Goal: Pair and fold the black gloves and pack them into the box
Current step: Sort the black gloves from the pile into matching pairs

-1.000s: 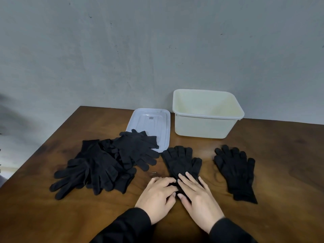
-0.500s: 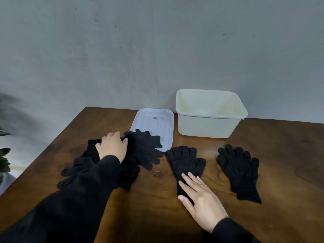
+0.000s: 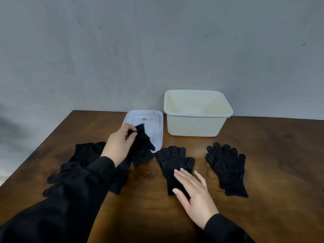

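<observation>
Black gloves lie spread over a brown wooden table (image 3: 271, 155), in three lots. The pile of loose gloves (image 3: 84, 160) sits at the left, partly hidden under a black sleeve (image 3: 70, 199). From its far right edge the left hand (image 3: 119, 146) lifts one glove (image 3: 142, 144) — thumb and fingers are pinched on the fabric near its upper end, and the rest of it hangs down over the near edge of the white lid (image 3: 154, 125). The picture is blurred there, so the exact fingers in the pinch cannot be made out.

In the middle, a flat glove (image 3: 173, 160) lies with its fingers pointing to the far side. The right hand (image 3: 194, 192) rests on its near part, the cuff end, with the fingers straight and slightly spread, palm down, gripping nothing. To the right of it, well apart, another flat glove (image 3: 226, 165) lies the same way, cuff towards the near edge; whether either is a single glove or a stacked pair cannot be told.

The box (image 3: 196, 127) — a cream plastic tub with its top open — stands at the far side of the table against the grey wall (image 3: 140, 50), just right of the lid. No glove shows inside it.
</observation>
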